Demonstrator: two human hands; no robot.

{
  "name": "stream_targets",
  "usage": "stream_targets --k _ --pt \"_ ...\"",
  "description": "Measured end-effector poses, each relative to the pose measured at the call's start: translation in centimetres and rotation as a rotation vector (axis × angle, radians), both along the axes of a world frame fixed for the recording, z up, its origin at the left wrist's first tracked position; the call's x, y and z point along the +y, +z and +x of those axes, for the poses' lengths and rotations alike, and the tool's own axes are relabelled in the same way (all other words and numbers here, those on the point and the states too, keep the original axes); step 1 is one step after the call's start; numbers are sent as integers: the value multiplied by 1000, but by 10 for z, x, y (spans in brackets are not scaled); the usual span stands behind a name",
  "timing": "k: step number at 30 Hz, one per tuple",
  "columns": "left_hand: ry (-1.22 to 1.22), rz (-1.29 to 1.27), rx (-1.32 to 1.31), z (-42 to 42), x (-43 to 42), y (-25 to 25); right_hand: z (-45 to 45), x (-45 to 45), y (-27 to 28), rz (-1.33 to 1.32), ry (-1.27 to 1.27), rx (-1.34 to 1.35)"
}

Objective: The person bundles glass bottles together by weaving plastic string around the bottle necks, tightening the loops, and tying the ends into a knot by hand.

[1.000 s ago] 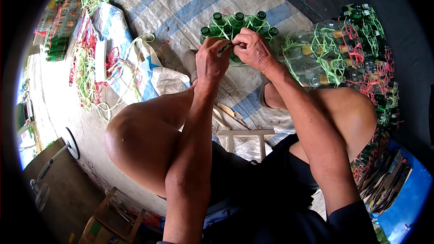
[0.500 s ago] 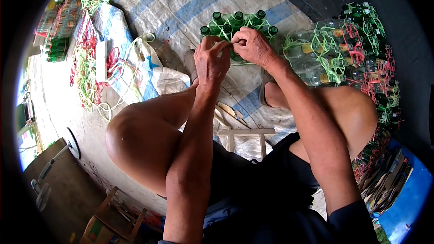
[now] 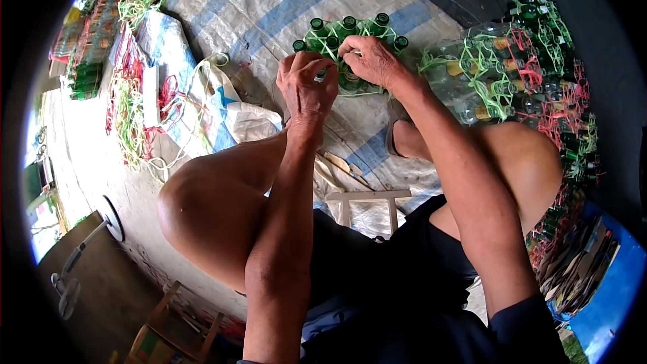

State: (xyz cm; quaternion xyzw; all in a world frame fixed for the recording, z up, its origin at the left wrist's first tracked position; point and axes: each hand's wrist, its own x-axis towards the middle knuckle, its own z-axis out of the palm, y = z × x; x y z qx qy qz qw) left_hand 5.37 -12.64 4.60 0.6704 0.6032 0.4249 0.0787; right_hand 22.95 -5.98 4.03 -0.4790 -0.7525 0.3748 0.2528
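Several green bottles (image 3: 348, 25) stand upright in a cluster on the sheet, with pale green twine (image 3: 326, 35) laced around and between their necks. At the near left edge of the cluster is my left hand (image 3: 306, 84), its fingers curled with thumb and index finger close together; what they hold is too small to make out. My right hand (image 3: 369, 61) is over the near middle of the cluster, fingers bent and pinched towards the twine. Its fingertips are partly hidden, and a small gap separates the two hands.
Netted clear and green bottles (image 3: 499, 74) are stacked at the right. Red and green twine (image 3: 128, 111) lies at the left beside a white strip (image 3: 151, 94). A wooden stool frame (image 3: 368, 196) stands between my legs. Cardboard pieces (image 3: 583, 266) are at the lower right.
My hands were together over the bottles and have moved apart, the left one going left and slightly down. The view has shifted slightly.
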Motion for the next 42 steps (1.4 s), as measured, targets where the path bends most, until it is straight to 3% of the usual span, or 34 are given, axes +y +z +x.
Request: stream_targets --k 17,20,26,29,42 --pt "-10 -50 56 6 -12 8 -3 11 -3 -40 -38 -36" --pt "33 -52 105 11 -18 7 -3 13 -11 18 -23 74" --pt "118 -27 127 13 -25 0 6 13 12 -150 204 -34" --pt "164 -40 73 14 -28 -9 4 11 6 -113 254 -43" --pt "185 -59 -20 19 -29 -6 -1 -12 -13 128 54 -27"
